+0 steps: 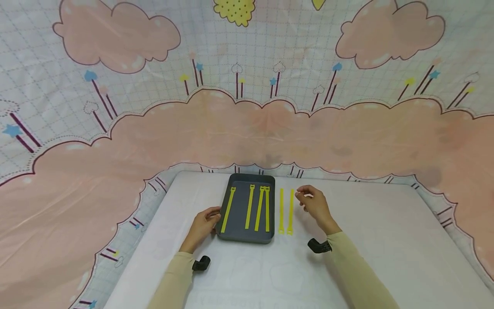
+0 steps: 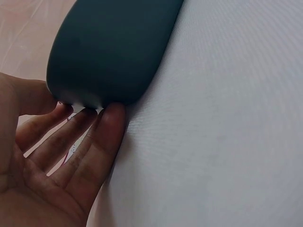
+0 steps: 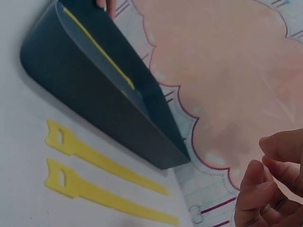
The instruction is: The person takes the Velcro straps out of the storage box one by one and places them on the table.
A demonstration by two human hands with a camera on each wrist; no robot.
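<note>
Left hand (image 1: 202, 225) at the left edge of the tray (image 1: 240, 206), thumb over the rim and fingers against the outer wall, seemingly in a light pinch: enough to brace against sliding, best done without lifting or tipping. Right hand (image 1: 314, 204) just beside the plain end of the outer strap (image 1: 291, 212), thumb and forefinger separated by a narrow gap, with nothing between and apparently not touching. Flat on the white table (image 1: 370, 223), just right of the tray: that yellow strap and the inner strap (image 1: 281, 210), side by side but apart, slotted heads toward the near side. Inside the tray: four more straps (image 1: 248, 208), slotted heads toward the far side, the two rightmost close together at the heads. For a clean pickup, lower the fingertips squarely over the outer strap and pinch across its narrow width, or slip a nail under the plain end; thin and flat, so probably awkward to lift. Avoid nudging the inner strap. Mind the opposite directions of the heads before any alignment, and approach from above, clear of the tray's wall.
</note>
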